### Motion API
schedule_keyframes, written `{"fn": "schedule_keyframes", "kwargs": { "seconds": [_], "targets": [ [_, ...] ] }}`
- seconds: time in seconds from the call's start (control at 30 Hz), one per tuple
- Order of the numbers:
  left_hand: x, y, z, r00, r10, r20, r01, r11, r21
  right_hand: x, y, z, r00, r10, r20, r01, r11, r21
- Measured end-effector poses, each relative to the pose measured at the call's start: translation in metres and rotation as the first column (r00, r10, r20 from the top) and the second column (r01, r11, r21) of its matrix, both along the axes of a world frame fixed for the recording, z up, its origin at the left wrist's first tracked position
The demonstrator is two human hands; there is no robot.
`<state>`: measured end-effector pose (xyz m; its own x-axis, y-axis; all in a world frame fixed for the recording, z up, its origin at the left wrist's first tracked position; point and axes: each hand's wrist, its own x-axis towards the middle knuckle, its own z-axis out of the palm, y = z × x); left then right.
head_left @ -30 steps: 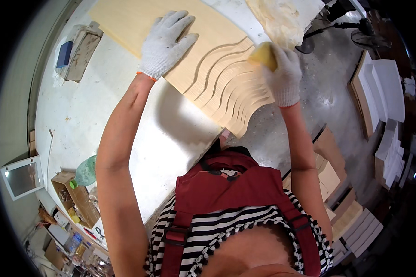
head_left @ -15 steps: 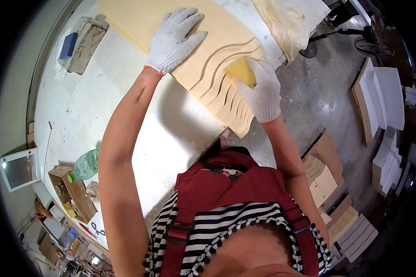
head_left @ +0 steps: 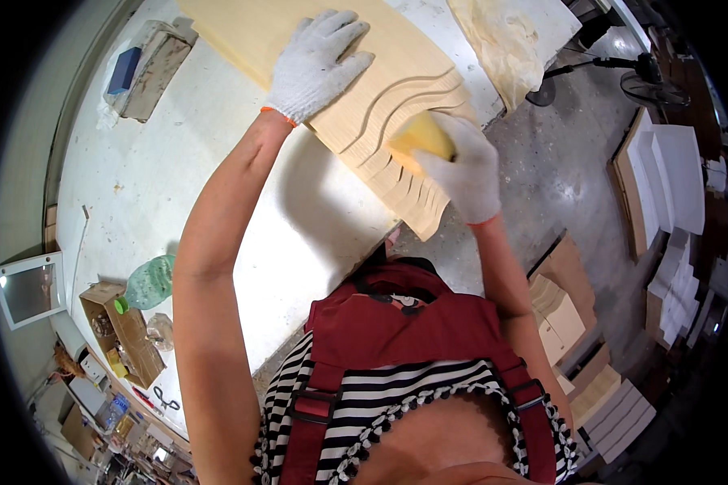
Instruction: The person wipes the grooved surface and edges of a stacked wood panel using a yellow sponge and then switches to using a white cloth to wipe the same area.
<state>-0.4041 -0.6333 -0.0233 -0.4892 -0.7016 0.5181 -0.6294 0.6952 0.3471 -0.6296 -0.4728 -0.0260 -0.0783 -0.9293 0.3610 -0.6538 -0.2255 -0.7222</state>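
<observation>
Wave-grooved panel (head_left: 383, 90) at upper centre was touched by the left hand (head_left: 317, 69), fingers apart, while a yellow block (head_left: 423, 137) was clamped in the right hand (head_left: 467, 168).

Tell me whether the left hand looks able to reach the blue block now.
Probably yes: the left hand rests on the pale board, apparently gripping nothing, and the blue block looks uncovered, with only the worn block beside it in between.

reached forward with the left arm (head_left: 218, 218) and laid the gloved left grip (head_left: 317, 71) palm down with fingers (head_left: 346, 34) spread; bent the right arm (head_left: 501, 263) and curled the gloved, blurred right grip (head_left: 471, 174).
</observation>
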Motion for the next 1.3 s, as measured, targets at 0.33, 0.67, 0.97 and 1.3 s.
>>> {"fn": "schedule_keyframes", "kwargs": {
  "seconds": [0.33, 0.67, 0.97, 1.3],
  "targets": [
    [-0.004, 0.003, 0.006, 0.997, 0.028, 0.076, -0.035, 0.995, 0.094, -0.030, -0.027, -0.014, 0.960, -0.257, -0.110, 0.240, 0.960, -0.143],
    [-0.004, 0.001, 0.004, 0.994, 0.026, 0.106, -0.035, 0.996, 0.082, 0.016, 0.007, -0.004, 0.986, 0.127, -0.109, -0.123, 0.991, 0.044],
    [-0.005, 0.004, 0.007, 1.000, 0.003, -0.023, -0.002, 1.000, 0.021, -0.025, 0.023, 0.028, 0.885, 0.034, 0.464, -0.133, 0.974, 0.181],
    [-0.005, 0.005, 0.010, 0.996, 0.032, 0.084, -0.040, 0.994, 0.098, -0.043, -0.054, -0.006, 0.961, -0.278, 0.013, 0.278, 0.958, -0.073]
  ]
}}
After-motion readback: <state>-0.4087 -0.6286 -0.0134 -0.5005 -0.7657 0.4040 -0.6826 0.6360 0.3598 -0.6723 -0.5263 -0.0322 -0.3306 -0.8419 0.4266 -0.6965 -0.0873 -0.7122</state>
